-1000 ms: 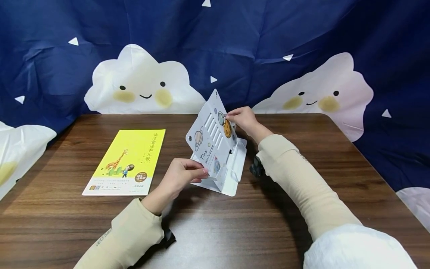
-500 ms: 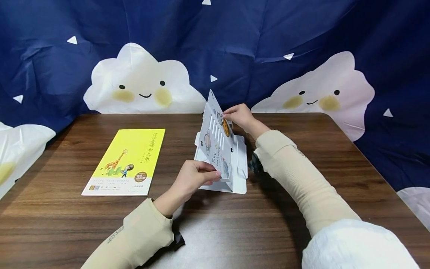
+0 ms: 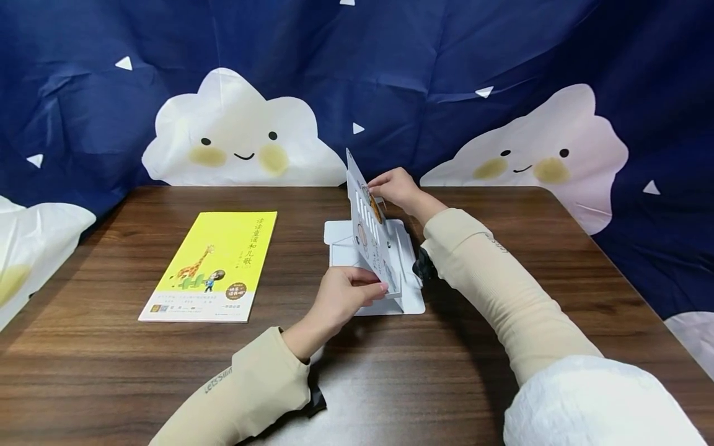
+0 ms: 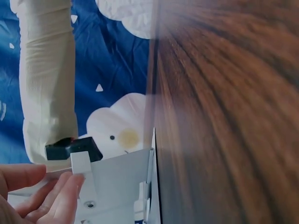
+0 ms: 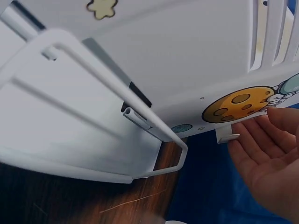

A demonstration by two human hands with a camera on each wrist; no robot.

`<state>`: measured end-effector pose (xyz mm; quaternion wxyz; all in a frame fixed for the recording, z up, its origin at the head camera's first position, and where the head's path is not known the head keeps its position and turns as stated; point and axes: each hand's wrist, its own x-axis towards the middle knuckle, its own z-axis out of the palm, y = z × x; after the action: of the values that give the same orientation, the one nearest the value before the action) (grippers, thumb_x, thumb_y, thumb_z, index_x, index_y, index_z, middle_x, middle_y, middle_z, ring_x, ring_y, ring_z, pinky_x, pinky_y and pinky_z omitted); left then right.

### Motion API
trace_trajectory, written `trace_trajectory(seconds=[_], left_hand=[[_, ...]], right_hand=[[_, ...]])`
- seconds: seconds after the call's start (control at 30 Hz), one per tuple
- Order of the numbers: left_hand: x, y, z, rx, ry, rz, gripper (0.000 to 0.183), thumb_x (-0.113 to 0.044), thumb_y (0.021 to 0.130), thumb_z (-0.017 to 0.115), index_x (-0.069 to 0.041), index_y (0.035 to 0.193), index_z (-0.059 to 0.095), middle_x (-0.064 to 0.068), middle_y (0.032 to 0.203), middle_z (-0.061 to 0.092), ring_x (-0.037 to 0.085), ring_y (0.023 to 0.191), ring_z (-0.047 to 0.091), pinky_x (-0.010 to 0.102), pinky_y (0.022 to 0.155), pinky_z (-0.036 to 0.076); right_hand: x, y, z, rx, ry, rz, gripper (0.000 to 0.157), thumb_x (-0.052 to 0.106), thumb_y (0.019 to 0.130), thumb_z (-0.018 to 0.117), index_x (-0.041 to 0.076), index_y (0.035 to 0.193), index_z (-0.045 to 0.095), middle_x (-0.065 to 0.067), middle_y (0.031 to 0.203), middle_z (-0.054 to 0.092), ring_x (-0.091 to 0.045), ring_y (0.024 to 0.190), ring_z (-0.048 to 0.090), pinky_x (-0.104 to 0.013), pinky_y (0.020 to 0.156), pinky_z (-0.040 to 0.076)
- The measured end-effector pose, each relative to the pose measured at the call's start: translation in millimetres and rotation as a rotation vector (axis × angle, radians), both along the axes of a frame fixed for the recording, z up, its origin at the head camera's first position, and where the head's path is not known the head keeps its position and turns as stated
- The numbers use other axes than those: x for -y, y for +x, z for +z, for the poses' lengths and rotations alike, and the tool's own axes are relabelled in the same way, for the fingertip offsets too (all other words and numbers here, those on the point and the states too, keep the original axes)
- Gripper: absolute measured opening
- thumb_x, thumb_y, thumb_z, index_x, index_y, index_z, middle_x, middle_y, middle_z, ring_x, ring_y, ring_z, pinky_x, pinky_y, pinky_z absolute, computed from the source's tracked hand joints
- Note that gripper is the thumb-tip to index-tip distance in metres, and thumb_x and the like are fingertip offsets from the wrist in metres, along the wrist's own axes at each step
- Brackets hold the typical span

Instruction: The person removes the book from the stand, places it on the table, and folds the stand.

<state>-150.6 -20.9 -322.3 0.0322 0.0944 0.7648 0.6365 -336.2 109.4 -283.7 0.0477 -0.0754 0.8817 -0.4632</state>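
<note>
A white book stand (image 3: 374, 238) printed with planets stands on the table, its panel raised and tilted over a flat base (image 3: 339, 233). My left hand (image 3: 339, 298) pinches the panel's near edge between thumb and fingers. At the far edge, my right hand (image 3: 397, 188) pinches the panel beside an orange planet. The right wrist view shows the thumb on the printed face and the right hand's fingers (image 5: 254, 142) behind it. A white wire bar (image 5: 121, 91) crosses that view in front of the panel. The panel's plain side appears in the left wrist view, near the left hand (image 4: 51, 198).
A yellow book (image 3: 223, 260) with a giraffe on its cover lies flat to the left of the stand. The brown wooden table (image 3: 167, 371) reaches back to a blue cloth (image 3: 385, 62) with smiling clouds.
My left hand has moved right with the panel's near edge, so the stand has turned and its printed face shows more edge-on. The right hand still grips the far edge and has shifted slightly.
</note>
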Motion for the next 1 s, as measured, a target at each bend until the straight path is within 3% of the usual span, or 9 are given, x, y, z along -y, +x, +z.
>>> trace_trajectory(seconds=[0.23,0.53,0.73,0.9,1.0], left_hand=[[-7.4,0.4,-0.6,-0.006,-0.032,0.036,0.013,-0.008,0.072,0.068,0.003,0.078,0.067,0.009,0.064,0.063,0.025,0.057,0.059,0.024,0.051,0.047],[-12.7,-2.6,-2.0,-0.051,-0.066,0.077,0.012,-0.012,0.071,0.067,-0.001,0.077,0.068,0.003,0.061,0.062,0.007,0.049,0.052,0.023,0.048,0.044],[-15.5,-4.6,-1.7,-0.062,-0.04,0.076,0.012,-0.01,0.072,0.066,0.0,0.078,0.068,0.005,0.063,0.063,0.011,0.051,0.054,0.022,0.049,0.044],[-16.7,-5.0,-1.7,-0.043,0.0,0.068,0.013,-0.009,0.073,0.066,0.002,0.08,0.067,0.007,0.064,0.063,0.023,0.057,0.059,0.023,0.05,0.046],[-17.4,-5.6,-1.8,-0.034,0.02,0.063,0.014,-0.008,0.073,0.065,0.003,0.081,0.067,0.008,0.064,0.063,0.028,0.06,0.059,0.023,0.051,0.046]], right_hand=[[4.0,-1.5,1.3,-0.013,0.009,0.019,0.022,0.001,0.079,0.057,-0.005,0.099,0.062,-0.014,0.105,0.057,-0.019,0.095,0.049,-0.027,0.08,0.04],[14.6,-2.8,3.1,-0.017,0.023,0.034,0.021,0.003,0.08,0.058,-0.004,0.099,0.063,-0.013,0.104,0.058,-0.018,0.096,0.05,-0.025,0.077,0.041],[20.1,-1.8,4.8,-0.01,0.011,0.047,0.021,0.003,0.082,0.055,-0.003,0.101,0.062,-0.014,0.102,0.059,-0.018,0.09,0.053,-0.024,0.074,0.042],[21.9,-2.5,4.0,-0.025,0.034,0.084,0.021,0.004,0.084,0.053,-0.002,0.102,0.062,-0.014,0.098,0.059,-0.022,0.078,0.051,-0.021,0.058,0.039],[22.8,-3.7,4.6,-0.028,0.049,0.116,0.022,0.003,0.084,0.052,-0.003,0.103,0.061,-0.014,0.098,0.059,-0.021,0.075,0.05,-0.022,0.056,0.039]])
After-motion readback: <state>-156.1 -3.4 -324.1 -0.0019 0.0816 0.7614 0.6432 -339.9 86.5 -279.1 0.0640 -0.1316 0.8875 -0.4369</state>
